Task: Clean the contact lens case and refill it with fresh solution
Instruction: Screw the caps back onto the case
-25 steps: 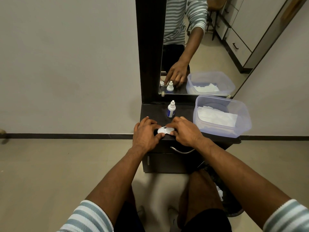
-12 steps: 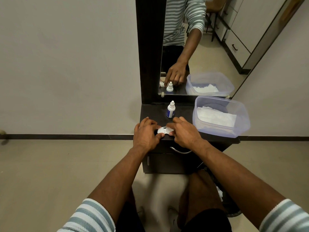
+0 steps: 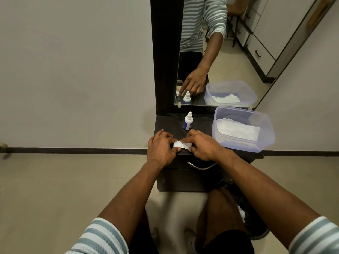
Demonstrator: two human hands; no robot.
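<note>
A white contact lens case [image 3: 182,144] lies near the front edge of the dark dresser top [image 3: 201,123]. My left hand [image 3: 161,148] pinches its left cap between curled fingers and thumb. My right hand [image 3: 201,145] grips the right cap the same way. Most of the case is hidden under my fingers. Behind the hands stands a small white solution bottle [image 3: 188,121] with a blue label, upright and capped.
A clear plastic tub [image 3: 264,142] holding white tissues sits on the right of the dresser top. A mirror [image 3: 220,52] rises behind and reflects my arm, the bottle and the tub. A drawer handle [image 3: 200,166] is below the front edge. My knees are close to the cabinet.
Both hands stay on the case. Their fingers have shifted slightly around the caps. The case and bottle have not moved.
</note>
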